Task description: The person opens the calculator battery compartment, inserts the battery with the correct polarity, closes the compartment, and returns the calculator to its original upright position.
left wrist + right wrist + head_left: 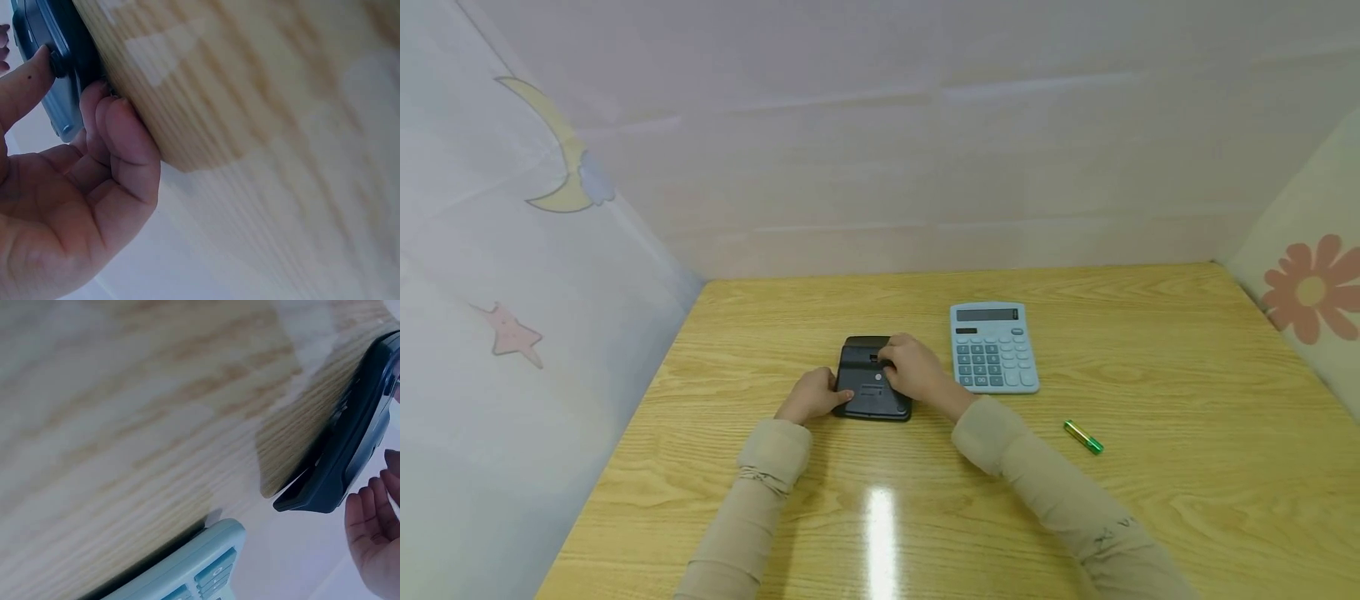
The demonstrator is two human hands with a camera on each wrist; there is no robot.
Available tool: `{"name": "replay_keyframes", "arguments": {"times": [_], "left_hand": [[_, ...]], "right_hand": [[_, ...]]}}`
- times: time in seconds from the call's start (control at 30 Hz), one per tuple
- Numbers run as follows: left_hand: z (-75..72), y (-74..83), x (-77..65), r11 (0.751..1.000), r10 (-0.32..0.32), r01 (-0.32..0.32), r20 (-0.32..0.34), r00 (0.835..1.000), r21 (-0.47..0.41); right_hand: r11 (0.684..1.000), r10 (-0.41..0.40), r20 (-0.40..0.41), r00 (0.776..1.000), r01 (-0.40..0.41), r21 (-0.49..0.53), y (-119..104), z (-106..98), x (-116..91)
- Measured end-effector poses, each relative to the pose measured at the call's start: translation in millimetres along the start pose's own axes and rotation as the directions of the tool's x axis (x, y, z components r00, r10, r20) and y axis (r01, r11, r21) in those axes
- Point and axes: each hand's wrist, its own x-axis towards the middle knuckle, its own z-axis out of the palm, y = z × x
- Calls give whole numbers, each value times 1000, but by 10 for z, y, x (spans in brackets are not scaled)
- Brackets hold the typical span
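A black calculator lies face down on the wooden table, its back with a small label turned up. Gripping its left edge is my left hand, thumb on the back; in the left wrist view the other fingers curl at the underside of the black body. My right hand is over the calculator's upper right, fingertips bent beside a small dark opening. From the right wrist view, the right hand appears just above the casing; whether it pinches anything is hidden.
A light blue calculator lies face up to the right of the black one. Nearer the front right, a green and gold battery lies on the wooden table. Pale printed cloth hangs behind and along both sides.
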Motion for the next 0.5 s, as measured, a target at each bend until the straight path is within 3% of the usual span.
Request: {"name": "replay_keyframes", "arguments": {"times": [0.2,0.37,0.5], "left_hand": [[9,-4,27,1000,-16,16,3,1000,-2],[16,-4,33,1000,-27,27,11,1000,0],[7,-6,24,1000,-24,24,14,1000,1]], "right_hand": [[984,166,34,986,-168,63,14,-15,-46],[966,249,31,968,-251,65,45,-26,-81],[945,316,89,944,-322,59,56,-44,-97]]}}
